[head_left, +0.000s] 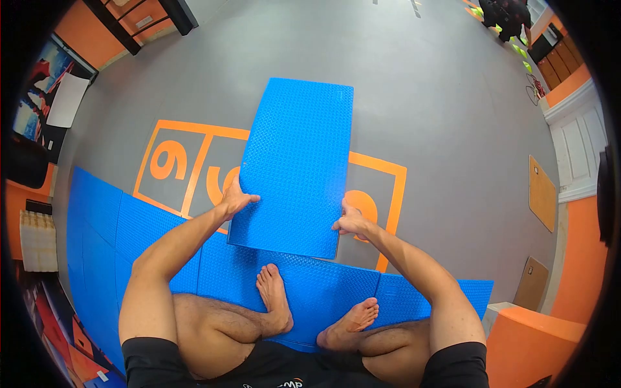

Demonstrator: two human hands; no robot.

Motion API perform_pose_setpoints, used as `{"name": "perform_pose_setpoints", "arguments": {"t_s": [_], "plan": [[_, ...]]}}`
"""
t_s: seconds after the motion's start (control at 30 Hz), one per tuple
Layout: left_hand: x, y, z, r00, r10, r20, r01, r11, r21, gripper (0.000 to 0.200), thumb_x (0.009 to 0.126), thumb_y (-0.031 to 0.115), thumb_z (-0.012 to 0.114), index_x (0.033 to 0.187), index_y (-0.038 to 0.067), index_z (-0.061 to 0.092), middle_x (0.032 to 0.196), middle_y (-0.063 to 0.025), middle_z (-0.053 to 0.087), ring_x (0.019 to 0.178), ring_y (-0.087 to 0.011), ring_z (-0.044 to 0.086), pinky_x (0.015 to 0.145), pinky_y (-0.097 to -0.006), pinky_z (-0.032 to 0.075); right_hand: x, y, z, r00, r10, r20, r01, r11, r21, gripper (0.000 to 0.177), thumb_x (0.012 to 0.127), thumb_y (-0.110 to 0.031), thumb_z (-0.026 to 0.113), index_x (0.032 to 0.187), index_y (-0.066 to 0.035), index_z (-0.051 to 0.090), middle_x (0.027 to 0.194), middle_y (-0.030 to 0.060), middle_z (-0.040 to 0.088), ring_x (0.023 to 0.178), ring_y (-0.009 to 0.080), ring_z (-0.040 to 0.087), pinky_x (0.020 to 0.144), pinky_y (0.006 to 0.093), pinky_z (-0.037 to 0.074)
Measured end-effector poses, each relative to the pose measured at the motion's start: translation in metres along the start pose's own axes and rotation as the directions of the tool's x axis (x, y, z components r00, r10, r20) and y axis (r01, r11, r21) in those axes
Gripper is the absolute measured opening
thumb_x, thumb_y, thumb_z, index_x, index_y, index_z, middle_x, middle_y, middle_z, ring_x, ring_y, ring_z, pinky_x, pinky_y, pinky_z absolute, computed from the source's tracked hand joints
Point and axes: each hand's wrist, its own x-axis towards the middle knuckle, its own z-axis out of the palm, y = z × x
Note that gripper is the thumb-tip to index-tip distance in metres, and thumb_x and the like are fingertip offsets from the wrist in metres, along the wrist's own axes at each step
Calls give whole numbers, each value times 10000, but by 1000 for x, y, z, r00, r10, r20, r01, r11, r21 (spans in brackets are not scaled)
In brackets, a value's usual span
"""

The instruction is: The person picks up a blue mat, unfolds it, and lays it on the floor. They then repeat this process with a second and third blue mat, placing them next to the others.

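A blue textured foam mat [294,161] is held in front of me, its long sides running away from my body. My left hand [236,198] grips its left edge, with the thumb on top of the mat. On the opposite edge, my right hand [351,220] has hold of the mat near its lower right corner. The fingers under the mat are hidden. Below its near edge, more blue mats [323,278] lie on the floor under my bare feet. Part of an orange floor marking with numbers [168,161] is covered by the held mat.
Blue mats [94,213] continue to the left. A person in dark clothes [508,16] bends over at the far right. Brown boards [542,194] lean at the right wall beside a white door [579,142]. An orange block [530,343] stands at lower right.
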Motion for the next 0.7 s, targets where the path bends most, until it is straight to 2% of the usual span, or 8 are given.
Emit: {"name": "perform_pose_setpoints", "arguments": {"t_s": [0.1,0.2,0.3,0.43,0.47,0.57,0.6,0.7], "plan": [[-12,15,-2,995,60,-82,-56,997,55,901,747,147,812,1503,44,333,1407,-212,521,1304,-333,512,1129,-425,381,17,17,3,995,-83,-48,79,993,-83,1085,734,-119,804,1572,-15,121,1501,258,381,1324,345,478,1041,435,464],[-6,20,-14,980,116,-159,-92,984,154,734,781,262,787,1383,26,438,1307,-223,580,1216,-336,567,1038,-435,441,26,25,10,940,-300,-161,291,954,-74,982,741,-177,834,1502,20,245,1430,253,445,1267,315,525,990,416,496],[-14,31,-26,974,118,-193,-89,984,154,605,826,364,747,1271,33,504,1247,-224,614,1149,-328,607,963,-432,474,17,8,13,916,-168,-364,198,979,45,880,753,-247,858,1398,42,336,1378,248,482,1245,303,539,1008,412,486],[-23,61,-40,966,209,-152,-218,975,-50,484,886,399,706,1194,60,548,1222,-200,630,1088,-319,637,925,-413,481,-10,-19,-1,853,-176,-491,300,936,185,816,791,-264,842,1355,56,348,1334,243,518,1233,296,553,1008,413,487],[-17,70,-46,961,263,-85,-272,955,-119,455,919,409,679,1185,65,545,1284,-192,593,1205,-293,583,973,-410,469,-16,-25,-10,838,-213,-503,334,928,163,818,800,-251,834,1371,56,335,1339,239,521,1229,295,559,1008,415,488],[2,83,-62,859,507,-67,-506,862,24,446,930,402,674,1188,71,526,1400,-192,509,1357,-262,467,1025,-421,451,-24,-18,-33,741,-388,-548,496,866,57,848,819,-203,809,1444,31,286,1362,237,525,1226,301,572,1018,419,482],[-7,105,-65,872,490,28,-487,871,-69,456,939,403,666,1239,104,495,1535,-194,360,1471,-300,301,1101,-462,384,-27,-14,-42,692,-452,-563,554,833,11,864,824,-186,801,1473,18,268,1370,238,526,1226,305,576,1022,420,479],[-25,148,-48,807,570,153,-511,804,-304,473,941,388,669,1293,142,469,1589,-187,272,1489,-375,248,1124,-504,344,-54,-18,-66,587,-569,-575,530,808,-258,928,808,-130,795,1547,-48,240,1406,227,515,1253,308,566,1051,405,460]]}}
